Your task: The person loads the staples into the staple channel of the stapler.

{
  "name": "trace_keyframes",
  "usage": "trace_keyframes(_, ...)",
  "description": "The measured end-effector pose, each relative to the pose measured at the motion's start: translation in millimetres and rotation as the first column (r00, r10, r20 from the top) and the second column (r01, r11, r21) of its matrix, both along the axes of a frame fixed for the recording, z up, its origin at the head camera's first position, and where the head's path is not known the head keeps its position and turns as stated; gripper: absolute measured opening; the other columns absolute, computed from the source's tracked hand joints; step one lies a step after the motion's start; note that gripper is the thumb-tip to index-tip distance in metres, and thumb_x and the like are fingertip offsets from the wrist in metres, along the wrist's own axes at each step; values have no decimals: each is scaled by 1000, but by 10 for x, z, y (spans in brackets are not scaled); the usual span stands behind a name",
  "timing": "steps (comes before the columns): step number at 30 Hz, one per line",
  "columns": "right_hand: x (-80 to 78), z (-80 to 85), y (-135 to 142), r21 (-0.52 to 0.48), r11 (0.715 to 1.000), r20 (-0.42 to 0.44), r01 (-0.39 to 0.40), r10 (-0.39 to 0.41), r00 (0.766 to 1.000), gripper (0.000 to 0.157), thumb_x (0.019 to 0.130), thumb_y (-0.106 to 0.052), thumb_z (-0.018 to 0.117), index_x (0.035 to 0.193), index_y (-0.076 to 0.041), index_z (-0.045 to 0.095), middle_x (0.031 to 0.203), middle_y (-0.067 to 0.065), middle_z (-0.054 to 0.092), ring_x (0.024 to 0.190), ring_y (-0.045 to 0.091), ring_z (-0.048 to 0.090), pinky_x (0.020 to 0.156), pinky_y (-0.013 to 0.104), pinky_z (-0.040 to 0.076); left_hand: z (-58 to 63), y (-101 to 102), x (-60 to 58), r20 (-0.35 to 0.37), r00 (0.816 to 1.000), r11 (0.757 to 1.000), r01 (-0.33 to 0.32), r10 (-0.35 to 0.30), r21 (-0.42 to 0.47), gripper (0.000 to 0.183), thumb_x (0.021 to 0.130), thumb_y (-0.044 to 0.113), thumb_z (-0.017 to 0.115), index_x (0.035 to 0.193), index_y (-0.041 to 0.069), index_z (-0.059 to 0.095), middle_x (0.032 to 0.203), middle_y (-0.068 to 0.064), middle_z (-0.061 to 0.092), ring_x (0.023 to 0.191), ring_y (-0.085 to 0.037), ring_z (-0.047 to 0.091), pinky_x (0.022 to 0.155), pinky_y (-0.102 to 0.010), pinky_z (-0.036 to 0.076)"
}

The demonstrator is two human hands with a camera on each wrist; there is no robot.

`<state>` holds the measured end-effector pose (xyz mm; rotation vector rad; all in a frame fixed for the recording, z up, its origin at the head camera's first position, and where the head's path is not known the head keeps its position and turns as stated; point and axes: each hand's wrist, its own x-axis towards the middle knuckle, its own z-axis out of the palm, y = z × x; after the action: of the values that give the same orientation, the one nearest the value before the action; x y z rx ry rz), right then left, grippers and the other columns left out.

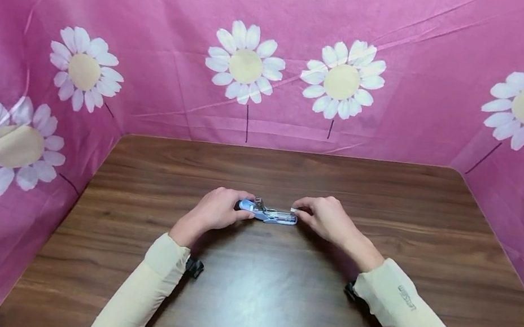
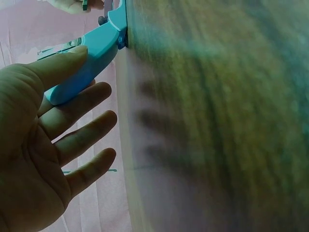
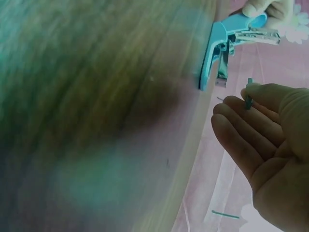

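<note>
A light-blue stapler (image 1: 261, 216) stands at the table's middle, its top folded back and its metal magazine exposed. My left hand (image 1: 220, 208) grips the stapler's left end. In the left wrist view, the thumb lies on the blue body (image 2: 99, 48) and the other fingers are spread below it. At the stapler's right end is my right hand (image 1: 330, 218), pinching a short strip of staples (image 3: 248, 95) between thumb and forefinger. The right wrist view shows this strip held just apart from the stapler's tip, with the remaining fingers (image 3: 246, 133) loosely extended.
The brown wood-grain table (image 1: 246, 298) reflects a bright patch of light near the front. Pink cloth (image 1: 172, 18) with white daisies hangs along the table's back and both sides. A black strap mount (image 1: 194, 268) sits at the left wrist, another (image 1: 351, 292) at the right.
</note>
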<state>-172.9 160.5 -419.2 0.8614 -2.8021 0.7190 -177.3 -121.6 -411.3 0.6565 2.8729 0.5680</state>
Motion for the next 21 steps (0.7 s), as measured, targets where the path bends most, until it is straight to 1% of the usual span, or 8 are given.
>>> trace_keyframes(3,-6,-3,-30,14,1000,2,-12,12,1000,12,93,-21,74,102,-15,80,90,-4,78,78,10,69,77,40,56,-1,8,10,4,1000,1000,-6,6,7,41,93,41,73,130,23,70,106,3,75,80,-16,57,79,-36,50)
trace_keyframes(8,-12,-10,-83,42,999,-3,-23,23,1000,12,92,-19,74,102,-16,80,88,-4,78,72,9,66,72,40,56,-12,4,16,-10,1000,1000,-2,2,23,40,93,40,74,129,23,70,106,2,75,81,-16,57,80,-37,51)
trace_keyframes(11,-23,-11,-125,63,998,5,-21,21,1000,12,92,-21,74,102,-17,80,86,-5,77,67,8,62,69,39,54,-18,-11,10,-16,1000,1000,-3,4,26,40,92,40,74,128,23,71,106,2,75,80,-16,58,79,-37,51)
trace_keyframes(14,-33,-14,-165,73,997,21,-13,12,1000,12,93,-23,73,103,-19,80,86,-5,77,67,8,62,69,39,54,-19,-26,-2,-17,1000,1000,-7,7,26,40,92,40,74,128,23,71,105,2,75,79,-16,58,78,-36,51)
trace_keyframes(17,-42,-32,-184,61,998,35,-3,1,999,12,93,-23,74,103,-19,80,87,-5,78,70,6,63,69,38,54,-21,-32,-18,-14,1000,1000,-2,3,20,40,93,40,74,128,23,71,105,3,75,79,-16,57,77,-35,50)
trace_keyframes(21,-38,-79,-191,-4,1000,86,29,-28,996,11,92,-20,74,102,-19,79,83,-7,76,69,5,61,69,34,52,-25,-34,-39,-10,1000,1000,18,-18,6,42,93,41,73,130,23,70,106,3,75,79,-16,57,77,-35,50)
